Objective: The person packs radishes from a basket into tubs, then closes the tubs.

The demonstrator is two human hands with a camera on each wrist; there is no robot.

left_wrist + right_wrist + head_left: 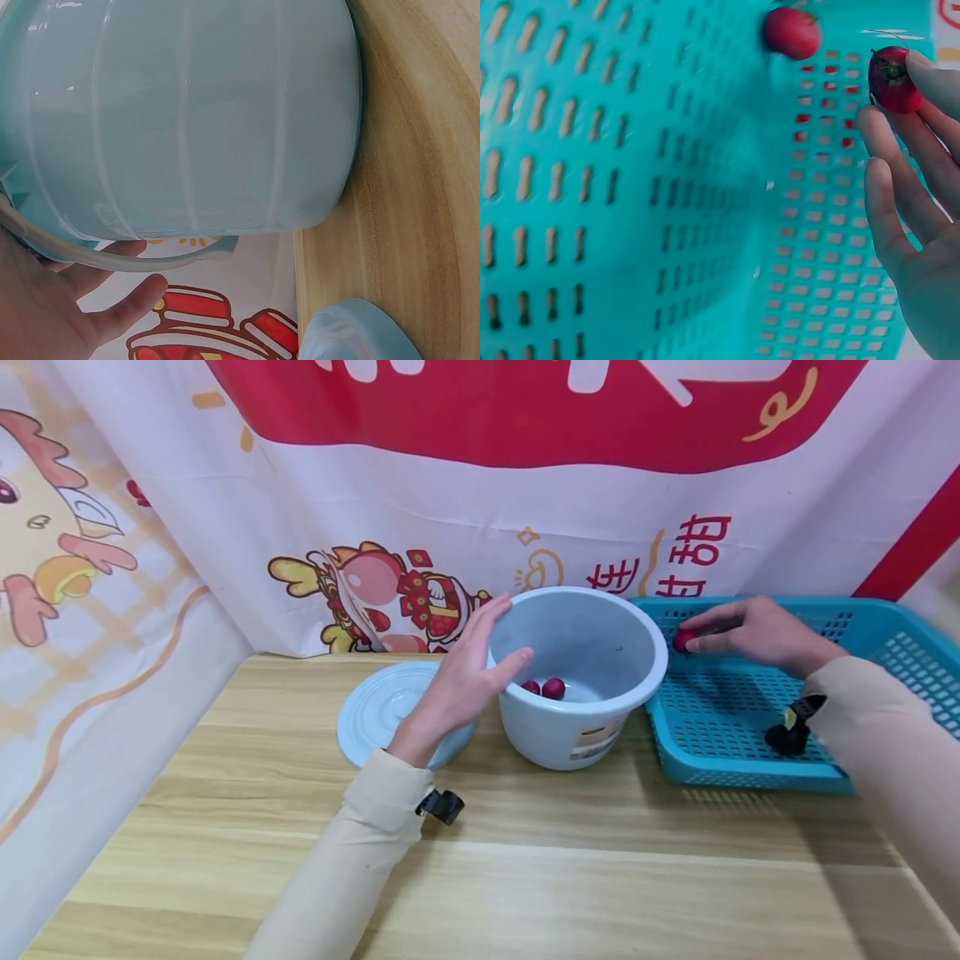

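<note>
My right hand (750, 631) pinches a small red radish (894, 88) between thumb and fingertips, low over the turquoise basket (750, 774), near its left end. A second radish (791, 34) lies in the basket, seen in the right wrist view. My left hand (468, 672) rests at the left rim of a pale blue bucket (540, 731), thumb over the rim and fairly straight fingers along the outside. Its handle (112, 261) hangs across those fingers in the left wrist view. Inside the bucket, two radishes (553, 688) show on the bottom.
Left of the bucket, partly behind my left forearm, a round pale blue lid (375, 714) lies on the wooden table (525, 893). A printed cloth (450, 502) hangs right behind the table. The basket stands close against the bucket's right side.
</note>
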